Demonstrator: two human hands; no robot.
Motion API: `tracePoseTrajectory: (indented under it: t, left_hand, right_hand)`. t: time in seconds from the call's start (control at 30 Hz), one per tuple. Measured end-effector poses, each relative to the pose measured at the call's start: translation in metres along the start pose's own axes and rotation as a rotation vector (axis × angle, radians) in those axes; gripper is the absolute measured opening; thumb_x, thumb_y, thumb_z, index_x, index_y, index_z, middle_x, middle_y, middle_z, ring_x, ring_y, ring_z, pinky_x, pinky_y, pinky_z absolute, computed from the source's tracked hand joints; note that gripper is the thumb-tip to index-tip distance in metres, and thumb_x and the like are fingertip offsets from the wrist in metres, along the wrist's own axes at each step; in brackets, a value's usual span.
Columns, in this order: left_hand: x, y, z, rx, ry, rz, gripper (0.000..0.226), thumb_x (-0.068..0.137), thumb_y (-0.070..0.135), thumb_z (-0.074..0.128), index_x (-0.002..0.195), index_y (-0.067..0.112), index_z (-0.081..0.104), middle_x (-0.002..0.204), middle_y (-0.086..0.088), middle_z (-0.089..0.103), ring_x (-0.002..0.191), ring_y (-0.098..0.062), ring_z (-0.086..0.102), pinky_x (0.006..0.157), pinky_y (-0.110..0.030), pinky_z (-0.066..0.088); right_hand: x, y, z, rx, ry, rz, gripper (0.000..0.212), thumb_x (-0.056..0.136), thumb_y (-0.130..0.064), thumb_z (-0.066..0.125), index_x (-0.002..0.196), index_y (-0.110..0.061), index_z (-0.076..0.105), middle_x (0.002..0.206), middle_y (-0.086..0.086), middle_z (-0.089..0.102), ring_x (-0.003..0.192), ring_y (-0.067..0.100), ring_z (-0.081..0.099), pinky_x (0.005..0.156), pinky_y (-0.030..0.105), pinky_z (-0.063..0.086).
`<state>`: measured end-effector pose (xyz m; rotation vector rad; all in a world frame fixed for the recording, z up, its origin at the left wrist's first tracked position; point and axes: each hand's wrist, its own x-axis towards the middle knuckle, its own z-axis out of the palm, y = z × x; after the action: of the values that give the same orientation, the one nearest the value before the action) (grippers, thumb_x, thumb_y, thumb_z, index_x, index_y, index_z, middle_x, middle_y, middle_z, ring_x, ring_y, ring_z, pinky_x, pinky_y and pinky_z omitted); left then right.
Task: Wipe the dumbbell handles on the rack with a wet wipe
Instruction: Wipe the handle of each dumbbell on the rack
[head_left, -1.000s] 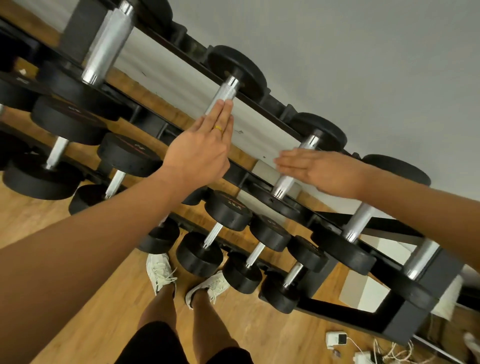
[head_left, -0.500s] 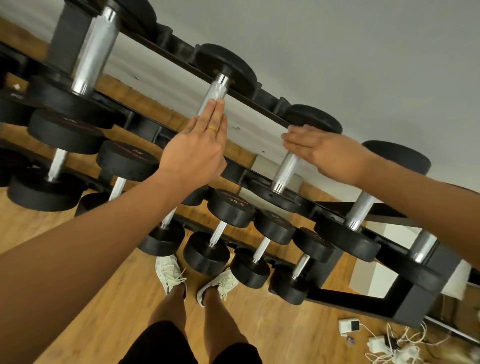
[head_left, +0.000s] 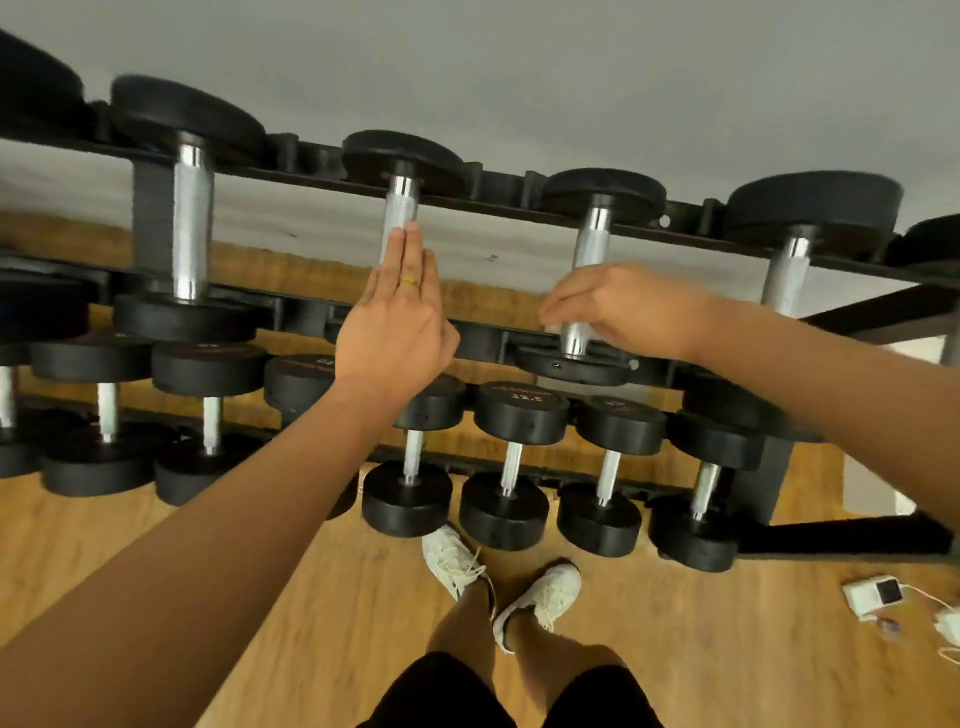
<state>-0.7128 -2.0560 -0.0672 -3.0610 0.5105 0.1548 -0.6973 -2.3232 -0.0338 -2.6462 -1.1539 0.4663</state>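
A black rack holds dumbbells with steel handles on three tiers. My left hand lies flat, fingers straight, on the lower part of one top-tier handle. My right hand reaches across the neighbouring handle near its lower end, fingers bent down over it. A pale scrap shows under those blurred fingertips; I cannot tell if it is a wipe.
More top-tier dumbbells sit to the left and right. Smaller ones fill the lower tiers. My feet in white shoes stand on the wooden floor close to the rack. A white charger with cables lies at right.
My right hand has slid down its handle from the top end to the bottom end, and its fingers have bent over it. My left hand stays flat on its handle.
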Motion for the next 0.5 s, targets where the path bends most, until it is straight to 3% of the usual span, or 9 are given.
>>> tracePoseTrajectory:
  t: [0.07,0.17,0.23,0.3,0.37,0.5]
  left_hand:
    - [-0.001,0.003,-0.005,0.014,-0.032,-0.001,0.068,0.107,0.039,0.039,0.16,-0.002,0.024,0.171,-0.022,0.004,0.159,-0.032,0.005,0.122,-0.044,0.03]
    - [0.0,0.005,-0.009,0.043,-0.06,-0.015,0.068,0.107,0.041,0.037,0.16,0.001,0.026,0.172,-0.019,0.003,0.159,-0.029,0.002,0.12,-0.045,0.034]
    - [0.0,0.006,-0.009,0.069,-0.071,-0.025,0.068,0.106,0.044,0.037,0.16,0.003,0.028,0.173,-0.014,0.003,0.16,-0.027,-0.001,0.116,-0.045,0.04]
    - [0.0,0.009,-0.01,0.097,-0.084,-0.031,0.068,0.106,0.046,0.038,0.16,0.005,0.029,0.173,-0.012,0.004,0.16,-0.026,-0.002,0.111,-0.045,0.046]
    - [0.0,0.011,-0.009,0.118,-0.095,-0.043,0.068,0.105,0.047,0.04,0.159,0.006,0.03,0.173,-0.01,0.005,0.16,-0.025,-0.003,0.106,-0.046,0.051]
    - [0.0,0.014,-0.007,0.159,-0.101,-0.078,0.07,0.105,0.048,0.041,0.16,0.008,0.03,0.174,-0.006,0.002,0.159,-0.023,-0.006,0.105,-0.046,0.05]
  right_hand:
    - [-0.006,-0.01,0.008,0.182,0.232,0.182,0.044,0.084,0.017,0.061,0.121,-0.005,0.07,0.126,0.016,0.068,0.117,0.03,0.064,0.109,0.034,0.04]
    - [-0.029,-0.029,0.013,0.533,0.578,0.552,0.043,0.098,0.004,0.05,0.131,-0.02,0.063,0.135,-0.004,0.06,0.115,-0.003,0.057,0.106,0.011,0.036]
    - [-0.048,-0.039,0.027,0.665,0.781,0.719,0.042,0.101,-0.002,0.049,0.133,-0.028,0.059,0.132,-0.012,0.057,0.1,-0.013,0.056,0.1,0.015,0.044]
    - [-0.064,-0.047,0.046,0.741,0.941,0.819,0.04,0.101,-0.005,0.05,0.134,-0.026,0.059,0.131,-0.008,0.061,0.102,0.002,0.063,0.101,0.03,0.051]
    - [-0.07,-0.052,0.064,0.807,1.002,0.897,0.039,0.101,-0.007,0.051,0.136,-0.021,0.06,0.135,-0.002,0.062,0.116,0.011,0.061,0.106,0.027,0.047]
    - [-0.064,-0.065,0.091,0.898,0.957,0.968,0.036,0.103,-0.01,0.051,0.138,-0.015,0.058,0.134,0.003,0.062,0.117,0.001,0.054,0.1,0.003,0.038]
